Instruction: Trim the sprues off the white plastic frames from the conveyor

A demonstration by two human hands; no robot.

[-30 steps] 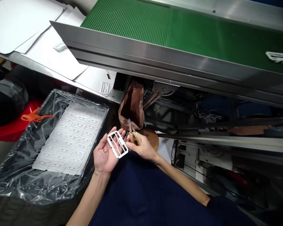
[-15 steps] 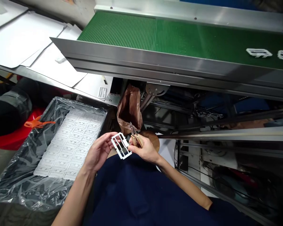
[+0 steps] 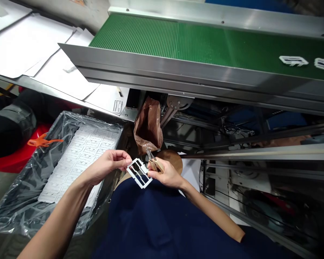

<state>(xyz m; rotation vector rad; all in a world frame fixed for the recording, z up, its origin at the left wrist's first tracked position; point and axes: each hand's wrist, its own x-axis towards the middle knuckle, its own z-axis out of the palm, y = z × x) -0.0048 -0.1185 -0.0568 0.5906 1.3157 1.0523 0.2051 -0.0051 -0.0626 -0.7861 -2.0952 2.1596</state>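
Note:
A white plastic frame (image 3: 144, 168) with open slots is held tilted in front of my lap. My left hand (image 3: 105, 167) is closed, its thumb and fingertips pinching the frame's upper left corner. In my right hand (image 3: 166, 175) is a pair of nippers (image 3: 158, 165) with tan handles, jaws pointing up toward a brown plastic bag (image 3: 140, 139). My right thumb also meets the frame's right edge. Left of me, a crate with a clear plastic liner (image 3: 18, 210) holds rows of flat white frames (image 3: 75, 162).
A green conveyor belt (image 3: 156, 37) with a metal side rail (image 3: 151, 70) crosses ahead; two white frames (image 3: 293, 60) lie at its right. White sheets (image 3: 24, 43) cover the left table. An orange-handled tool (image 3: 41, 141) rests at the crate's edge. Metal bars (image 3: 259, 153) run at right.
My left hand has turned over from palm-up beside the frame to a pinch on its corner. The frame has dropped slightly and tilted. My right hand keeps the nippers.

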